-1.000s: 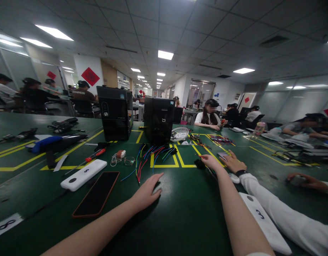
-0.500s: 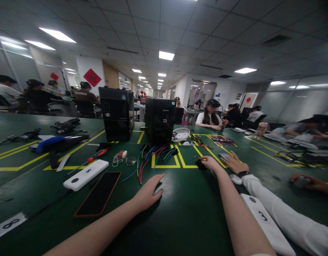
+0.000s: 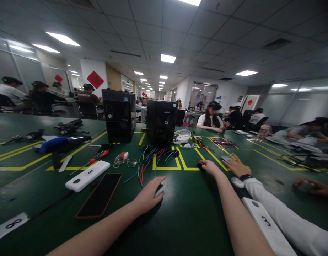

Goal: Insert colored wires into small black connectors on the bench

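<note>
My left hand (image 3: 149,195) lies flat on the green table (image 3: 187,217), fingers stretched out and holding nothing. It rests just short of a fan of coloured wires (image 3: 150,158). My right hand (image 3: 210,167) reaches further forward with its fingers curled on a small dark thing (image 3: 200,164) with a bit of red; I cannot make out what it is. A co-worker's hand (image 3: 236,165), in a white sleeve with a watch, lies flat just to its right.
To the left lie a dark phone (image 3: 100,195), a white power bank marked 8 (image 3: 87,175), glasses (image 3: 125,162) and a red screwdriver (image 3: 99,155). Two black computer cases (image 3: 161,121) stand behind the wires, next to a white basket (image 3: 182,136). A white power bank marked 3 (image 3: 267,224) lies at right. People sit at the tables around.
The view has tilted up and shifted a little. Both my hands stay where they were on the table.
</note>
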A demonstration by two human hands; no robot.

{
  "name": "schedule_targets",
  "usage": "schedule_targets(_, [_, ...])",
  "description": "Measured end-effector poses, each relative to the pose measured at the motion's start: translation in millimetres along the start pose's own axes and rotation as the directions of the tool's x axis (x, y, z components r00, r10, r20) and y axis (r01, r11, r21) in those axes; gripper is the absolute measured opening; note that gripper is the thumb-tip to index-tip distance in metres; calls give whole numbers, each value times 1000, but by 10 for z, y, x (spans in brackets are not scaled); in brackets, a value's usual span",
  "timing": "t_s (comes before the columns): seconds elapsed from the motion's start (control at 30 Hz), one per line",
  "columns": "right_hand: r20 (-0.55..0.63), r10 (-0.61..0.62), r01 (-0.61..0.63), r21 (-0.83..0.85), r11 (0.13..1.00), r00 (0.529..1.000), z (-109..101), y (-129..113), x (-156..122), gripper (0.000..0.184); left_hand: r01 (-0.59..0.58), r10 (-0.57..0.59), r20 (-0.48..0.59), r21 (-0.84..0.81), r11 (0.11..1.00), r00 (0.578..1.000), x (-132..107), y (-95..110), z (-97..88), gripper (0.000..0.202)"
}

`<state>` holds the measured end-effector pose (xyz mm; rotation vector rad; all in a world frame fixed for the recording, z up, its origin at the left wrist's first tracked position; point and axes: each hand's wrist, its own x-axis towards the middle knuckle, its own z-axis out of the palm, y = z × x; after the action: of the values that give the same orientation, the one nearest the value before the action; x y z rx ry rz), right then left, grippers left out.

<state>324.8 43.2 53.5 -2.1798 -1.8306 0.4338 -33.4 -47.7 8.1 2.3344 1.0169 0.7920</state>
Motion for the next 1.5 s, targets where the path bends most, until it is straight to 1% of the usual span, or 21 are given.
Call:
schedule_targets(0.1, [10,17,-16,-31,999,1000,43,-23,15,44,2,-2,1,10,1000,1000,-3,10,-4,60])
schedule_targets(0.23, [39,32,-31,-13,999,999,87,-45,-17,48,-5,5,-9,12,1000,1000,-5,15,-5,59])
schedule_targets(0.33, [55,47,-47,1,999,997,77,-46,-45,51,-4,4,-10,9,1000,1000,-1,8,1,59])
schedule_targets(0.4, [14,61,-61,-8,998,998,41,-32,-43,50,-5,5,-4,10,1000,1000,4,2,7,59])
schedule_targets(0.47, [-81,92,-94,-26,995,992,-12,2,-28,48,-11,11,0,15,1000,1000,9,-2,12,59])
schedule_targets(0.57, [-205,135,-145,-39,989,970,-106,80,-10,39,-26,26,-5,15,1000,1000,12,-3,16,59])
schedule_targets(0.63, [-226,150,-163,-38,986,962,-166,131,-17,35,-29,29,-5,13,999,1000,11,0,14,59])
schedule_targets(0.7, [-239,168,-182,-37,983,957,-213,162,-36,37,-20,20,1,15,1000,1000,8,5,11,58])
schedule_targets(0.8, [-216,163,-178,-51,983,963,-251,164,-61,41,-7,7,8,29,1000,1000,5,7,7,58])
schedule_targets(0.9, [-187,121,-136,-74,988,975,-254,129,-71,37,-16,16,2,39,999,1000,4,1,9,57])
schedule_targets(1.0, [-178,82,-97,-78,992,981,-237,96,-75,38,-18,18,2,44,999,1000,3,-8,10,57])
schedule_targets(1.1, [-143,53,-63,-65,996,988,-220,84,-79,36,-18,18,5,44,999,1000,2,-8,6,57])
schedule_targets(1.3, [-169,67,-85,-105,991,983,-240,104,-64,28,-25,25,7,44,999,1000,7,-2,10,56])
schedule_targets(1.43, [-137,42,-55,-92,994,990,-245,133,-45,35,-21,20,16,47,999,1000,5,1,10,56])
schedule_targets(1.5, [-107,21,-30,-87,996,994,-237,144,-40,34,-21,21,17,42,999,1000,4,9,4,56])
